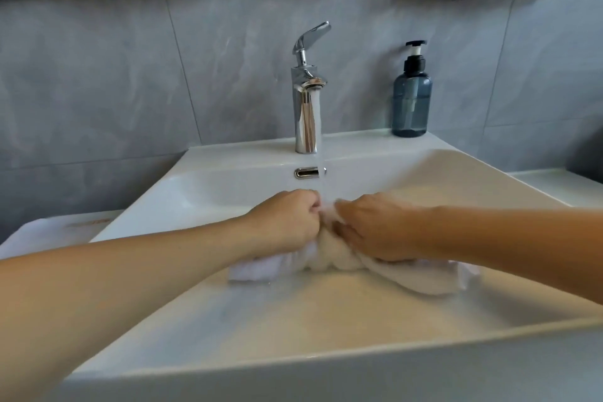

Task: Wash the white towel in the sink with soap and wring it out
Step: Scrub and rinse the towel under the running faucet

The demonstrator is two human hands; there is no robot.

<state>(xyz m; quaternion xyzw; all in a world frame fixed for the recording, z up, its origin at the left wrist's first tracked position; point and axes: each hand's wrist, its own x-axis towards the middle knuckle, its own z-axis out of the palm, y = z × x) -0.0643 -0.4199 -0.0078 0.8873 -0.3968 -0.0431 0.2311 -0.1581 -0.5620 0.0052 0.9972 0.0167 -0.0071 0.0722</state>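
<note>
**Towel under the running tap**

We grip the bunched white cloth towel [329, 258] in the white ceramic sink [326, 320], left hand [287, 222] and right hand [375, 228] both clenched around it, beneath water from the chrome faucet [306, 101].

Both forearms reach in from the lower left and right edges and meet at frame centre, where the left hand [287, 217] and right hand [375, 228] grip the bunched white towel [329, 256]. The basin floor of the sink [293, 313] in the lower middle lies open. Behind the hands the faucet [306, 108] stands upright, water running; the soap bottle [411, 98] occupies the upper-right rim corner.
</note>
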